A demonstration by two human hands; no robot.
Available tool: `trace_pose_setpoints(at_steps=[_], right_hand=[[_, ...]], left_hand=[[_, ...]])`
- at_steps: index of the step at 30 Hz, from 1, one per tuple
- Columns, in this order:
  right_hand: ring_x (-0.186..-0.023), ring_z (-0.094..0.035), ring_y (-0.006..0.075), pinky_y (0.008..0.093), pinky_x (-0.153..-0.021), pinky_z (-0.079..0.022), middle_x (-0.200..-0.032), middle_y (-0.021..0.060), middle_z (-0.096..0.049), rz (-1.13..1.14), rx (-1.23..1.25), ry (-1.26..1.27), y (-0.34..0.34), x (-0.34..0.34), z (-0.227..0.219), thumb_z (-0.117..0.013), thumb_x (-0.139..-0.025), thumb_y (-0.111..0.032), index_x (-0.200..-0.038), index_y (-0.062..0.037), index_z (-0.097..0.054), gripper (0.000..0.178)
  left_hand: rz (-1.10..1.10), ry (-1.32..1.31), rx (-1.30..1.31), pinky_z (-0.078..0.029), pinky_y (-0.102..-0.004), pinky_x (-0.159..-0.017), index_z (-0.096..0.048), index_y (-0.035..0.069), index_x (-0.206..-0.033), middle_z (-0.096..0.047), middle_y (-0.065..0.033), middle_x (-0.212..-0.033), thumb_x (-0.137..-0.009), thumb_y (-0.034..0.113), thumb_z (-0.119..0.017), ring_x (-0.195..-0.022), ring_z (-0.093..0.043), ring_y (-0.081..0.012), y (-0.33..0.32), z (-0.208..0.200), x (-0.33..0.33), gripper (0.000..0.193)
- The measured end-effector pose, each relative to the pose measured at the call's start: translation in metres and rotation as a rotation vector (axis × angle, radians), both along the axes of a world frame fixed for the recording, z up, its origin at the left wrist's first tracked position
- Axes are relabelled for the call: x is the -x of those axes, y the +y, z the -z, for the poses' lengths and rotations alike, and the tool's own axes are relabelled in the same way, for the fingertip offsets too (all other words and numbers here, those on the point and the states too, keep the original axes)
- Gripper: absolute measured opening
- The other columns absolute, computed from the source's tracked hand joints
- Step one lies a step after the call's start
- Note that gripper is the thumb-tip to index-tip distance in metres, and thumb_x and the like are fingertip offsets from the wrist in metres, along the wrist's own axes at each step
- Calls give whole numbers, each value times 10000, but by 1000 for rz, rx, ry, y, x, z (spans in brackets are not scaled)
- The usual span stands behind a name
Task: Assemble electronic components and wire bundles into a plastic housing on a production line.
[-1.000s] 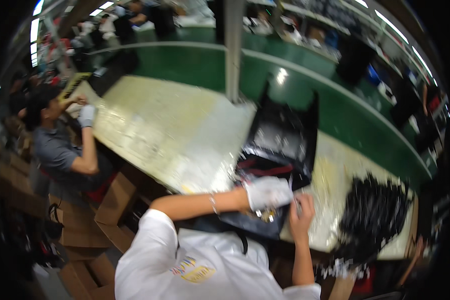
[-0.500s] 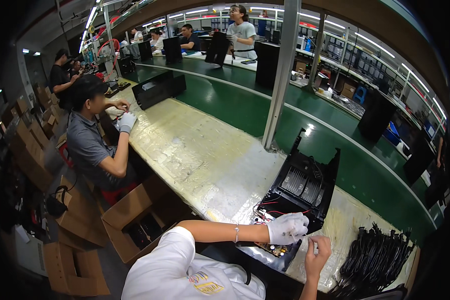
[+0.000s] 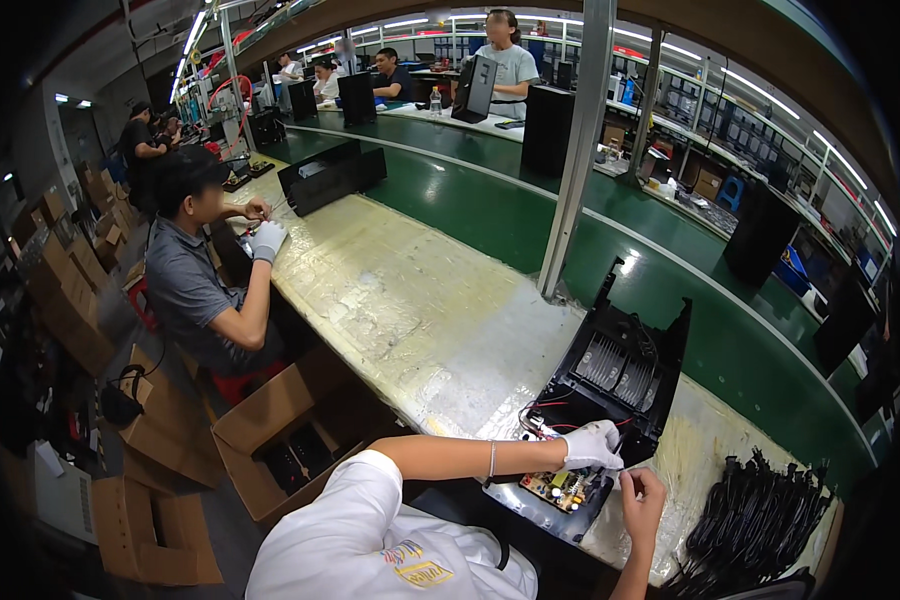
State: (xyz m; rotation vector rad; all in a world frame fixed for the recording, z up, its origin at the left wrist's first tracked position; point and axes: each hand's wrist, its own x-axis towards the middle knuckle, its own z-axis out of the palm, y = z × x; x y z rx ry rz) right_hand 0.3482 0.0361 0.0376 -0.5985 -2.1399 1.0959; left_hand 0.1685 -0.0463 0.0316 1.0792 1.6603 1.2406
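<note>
My left hand (image 3: 592, 447), in a white glove, is closed in a pinch above the near end of an open black housing (image 3: 660, 385). Just to its right, my bare right hand (image 3: 642, 497) has thumb and forefinger pressed together, the fingertips close to the glove. Whatever lies between the fingers is too small to make out. Below the left wrist, a circuit board (image 3: 558, 490) with yellow and white parts rests on a dark metal plate (image 3: 540, 512). Red and black wires (image 3: 553, 404) run between board and housing. Ribbed grey metal (image 3: 615, 368) shows inside the housing.
A heap of black cables (image 3: 755, 525) lies at the right on the film-covered table (image 3: 390, 310). Beyond runs a green conveyor (image 3: 450, 220) with a metal post (image 3: 575, 150) before it. An open carton (image 3: 270, 410) stands left, near a seated co-worker (image 3: 205, 270).
The view has shifted a little. My left hand has turned and moved slightly up, uncovering more of the circuit board; my right hand stays close by. Across the conveyor, a person has turned a black panel.
</note>
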Motion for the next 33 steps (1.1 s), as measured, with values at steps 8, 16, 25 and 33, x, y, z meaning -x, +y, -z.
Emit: trace_pose_setpoints(at_steps=[8,16,25,33], right_hand=[[-605,-572,323,417,-543,-444,-614,118,-564,-275,-808,-313,13,3,-38,-683,-684,-67,-604,-9,-543,171],[-648,-572,262,404,-572,-468,-621,69,-518,-388,-1190,-390,34,-7,-23,-640,-666,-96,-589,-71,-512,152],[-665,-579,265,394,-568,-463,-632,71,-511,-339,-1027,-445,28,-1,-19,-722,-690,-136,-667,-67,-554,184],[-801,-589,300,394,-667,-486,-1057,158,-627,-395,-1008,-138,-30,7,-75,-714,-732,-90,-1112,-33,-624,395]], left_hand=[[-74,-23,-14,-502,-315,-718,-560,13,-909,-589,-99,-832,-682,219,-796,-787,-592,-192,1,0,-6,387],[-80,65,-52,-490,-326,-688,-504,35,-832,-562,-86,-777,-682,188,-786,-745,-572,-202,-1,-1,-7,354],[106,415,-176,-476,-362,-953,-445,-46,-1261,-559,-218,-1157,-794,270,-744,-1078,-587,-330,-62,-49,2,639],[155,995,-518,-436,-449,-985,-533,10,-1206,-563,-150,-1139,-789,282,-734,-1110,-550,-325,-180,15,25,537]])
